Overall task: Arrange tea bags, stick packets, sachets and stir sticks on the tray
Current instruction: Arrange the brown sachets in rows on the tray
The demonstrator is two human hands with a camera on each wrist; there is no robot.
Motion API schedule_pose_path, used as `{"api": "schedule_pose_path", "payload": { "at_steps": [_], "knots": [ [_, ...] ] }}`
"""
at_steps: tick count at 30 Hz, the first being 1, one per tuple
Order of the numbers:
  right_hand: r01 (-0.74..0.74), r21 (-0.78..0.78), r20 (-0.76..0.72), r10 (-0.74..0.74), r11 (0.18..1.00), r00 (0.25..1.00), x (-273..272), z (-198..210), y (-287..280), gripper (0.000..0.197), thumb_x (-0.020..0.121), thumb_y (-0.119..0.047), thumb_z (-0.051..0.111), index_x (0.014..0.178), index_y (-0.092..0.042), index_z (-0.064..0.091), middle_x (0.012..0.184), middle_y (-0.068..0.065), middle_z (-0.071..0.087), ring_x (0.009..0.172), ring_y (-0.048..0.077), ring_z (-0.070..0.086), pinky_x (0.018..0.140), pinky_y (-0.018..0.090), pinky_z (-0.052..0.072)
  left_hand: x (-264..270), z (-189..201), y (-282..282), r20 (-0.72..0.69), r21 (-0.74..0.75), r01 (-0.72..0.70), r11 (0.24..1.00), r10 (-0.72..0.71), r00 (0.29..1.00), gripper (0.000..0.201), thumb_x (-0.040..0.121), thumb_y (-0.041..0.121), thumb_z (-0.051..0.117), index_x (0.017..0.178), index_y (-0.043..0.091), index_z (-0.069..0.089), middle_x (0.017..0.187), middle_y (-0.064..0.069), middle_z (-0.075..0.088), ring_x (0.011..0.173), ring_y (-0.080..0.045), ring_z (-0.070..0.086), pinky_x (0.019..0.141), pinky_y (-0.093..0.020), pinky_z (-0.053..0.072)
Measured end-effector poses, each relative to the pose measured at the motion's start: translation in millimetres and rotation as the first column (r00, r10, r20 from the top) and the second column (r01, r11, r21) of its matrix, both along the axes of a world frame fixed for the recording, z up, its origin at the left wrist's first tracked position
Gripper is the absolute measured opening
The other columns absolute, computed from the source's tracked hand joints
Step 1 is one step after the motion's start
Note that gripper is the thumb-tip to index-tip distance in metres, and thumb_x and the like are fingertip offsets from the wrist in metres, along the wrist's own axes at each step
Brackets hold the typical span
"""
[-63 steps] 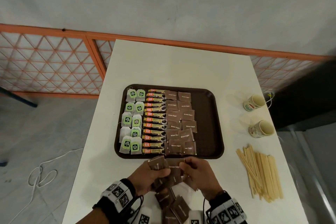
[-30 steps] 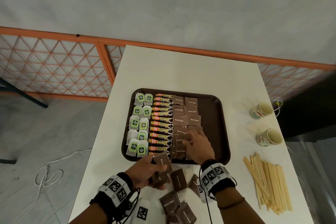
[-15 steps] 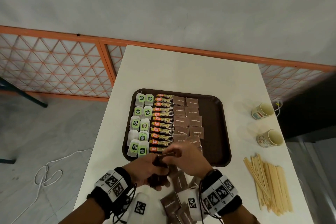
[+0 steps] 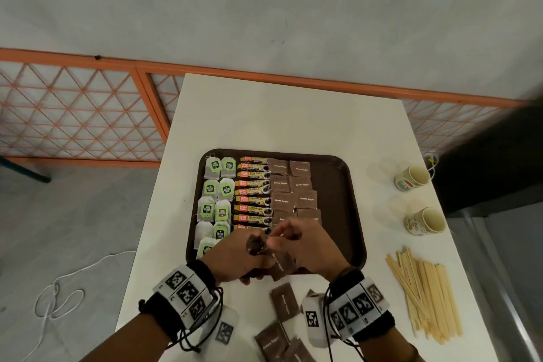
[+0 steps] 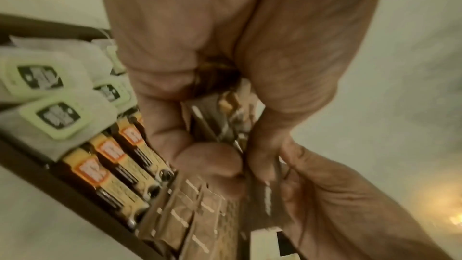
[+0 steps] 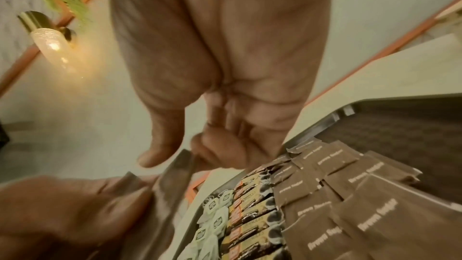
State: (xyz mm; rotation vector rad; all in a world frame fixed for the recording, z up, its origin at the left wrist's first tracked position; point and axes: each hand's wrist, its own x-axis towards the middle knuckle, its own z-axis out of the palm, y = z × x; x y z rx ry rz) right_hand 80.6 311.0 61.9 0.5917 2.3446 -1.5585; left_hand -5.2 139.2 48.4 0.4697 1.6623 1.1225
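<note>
A brown tray (image 4: 349,215) holds green-tagged tea bags (image 4: 216,185) on the left, then stick packets (image 4: 252,200), then brown sugar sachets (image 4: 293,194). Both hands are over its near edge. My left hand (image 4: 254,248) grips a stack of brown sachets (image 5: 215,124). My right hand (image 4: 277,239) pinches the top sachet (image 6: 178,167) of that stack between thumb and forefinger. More loose sachets (image 4: 283,301) lie on the table by my wrists. Wooden stir sticks (image 4: 423,291) lie in a pile to the right of the tray.
Two paper cups (image 4: 411,178) (image 4: 424,220) stand at the white table's right edge, beyond the sticks. The right third of the tray floor is bare. An orange lattice railing (image 4: 88,115) runs behind the table, and a white cord (image 4: 58,297) lies on the floor to the left.
One second ago my right hand was laying a sachet on the tray. It has drawn back to the stack in my left hand and now pinches its top sachet.
</note>
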Motion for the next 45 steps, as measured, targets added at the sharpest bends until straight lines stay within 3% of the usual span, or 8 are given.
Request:
{"api": "schedule_pose_path", "payload": {
  "at_steps": [5,10,18,23,28,33,38,45],
  "knots": [
    [0.185,-0.163,0.039,-0.181,0.969,0.983,2,-9,4,0.017,0.089,-0.029,0.070,0.093,-0.014,0.072,0.069,-0.001,0.066,0.056,0.014,0.056,0.053,0.022,0.047,1,-6,17,0.422,0.018,-0.508,0.861,0.454,0.785,0.017,0.089,0.011,0.067,0.102,0.003,0.061,0.080,-0.013,0.066,0.065,-0.021,0.062,0.047,-0.027,0.048],
    [0.373,-0.377,0.097,-0.364,0.848,0.926,-19,-18,8,0.013,0.092,-0.019,0.067,0.097,-0.009,0.075,0.071,0.005,0.065,0.055,0.010,0.053,0.053,0.023,0.045,-3,-5,36,0.567,-0.035,-0.701,0.712,0.592,0.573,0.008,0.090,0.007,0.065,0.096,0.007,0.060,0.072,-0.013,0.066,0.056,-0.020,0.060,0.045,-0.026,0.047],
    [0.391,0.042,0.054,-0.393,0.920,0.918,-106,-56,93,0.012,0.091,-0.007,0.064,0.095,-0.010,0.076,0.086,0.006,0.076,0.082,0.025,0.073,0.080,0.039,0.059,-23,-17,6,0.540,-0.102,-0.626,0.773,0.572,0.618,0.011,0.094,0.005,0.058,0.104,0.004,0.061,0.085,-0.016,0.069,0.073,-0.029,0.066,0.056,-0.033,0.053],
    [0.458,-0.021,0.149,-0.451,0.889,0.880,-157,-74,105,0.008,0.088,-0.009,0.071,0.093,-0.003,0.068,0.068,0.006,0.062,0.046,0.005,0.055,0.049,0.017,0.048,-31,-22,-11,0.518,-0.191,-0.600,0.777,0.599,0.611,0.018,0.094,0.003,0.058,0.110,0.008,0.065,0.095,-0.018,0.073,0.081,-0.031,0.070,0.066,-0.037,0.054],
    [0.311,0.449,0.150,-0.413,0.838,0.898,-159,-88,104,0.027,0.082,-0.031,0.072,0.104,-0.016,0.070,0.103,0.003,0.071,0.101,0.022,0.065,0.089,0.031,0.052,-36,-20,-17,0.554,-0.191,-0.608,0.771,0.596,0.581,0.021,0.097,0.002,0.052,0.114,0.006,0.064,0.095,-0.019,0.073,0.079,-0.032,0.069,0.059,-0.036,0.054],
    [0.223,0.349,-0.003,-0.237,0.910,0.972,-145,-54,68,0.008,0.091,-0.021,0.065,0.096,-0.016,0.068,0.091,-0.004,0.068,0.088,0.010,0.062,0.077,0.021,0.049,-49,-21,-11,0.674,-0.132,-0.701,0.700,0.582,0.455,0.038,0.095,-0.010,0.036,0.120,0.005,0.059,0.119,-0.027,0.064,0.093,-0.041,0.069,0.069,-0.048,0.059],
    [-0.074,-0.026,0.057,0.075,0.997,0.995,-111,-13,25,0.024,0.092,-0.045,0.061,0.101,-0.023,0.066,0.085,-0.005,0.069,0.063,0.000,0.060,0.058,0.014,0.047,-62,-17,14,0.627,-0.101,-0.759,0.643,0.634,0.453,0.026,0.094,-0.001,0.052,0.118,0.001,0.062,0.111,-0.026,0.066,0.091,-0.031,0.068,0.076,-0.045,0.061],
    [0.149,-0.130,-0.004,-0.150,0.980,0.989,-82,-12,33,0.014,0.093,-0.023,0.066,0.080,-0.021,0.068,0.060,-0.006,0.061,0.054,0.004,0.053,0.056,0.019,0.044,-61,-5,43,0.603,-0.111,-0.748,0.654,0.643,0.472,0.030,0.097,0.022,0.056,0.115,-0.001,0.062,0.093,-0.023,0.068,0.075,-0.025,0.067,0.060,-0.036,0.062]
  ]
}}
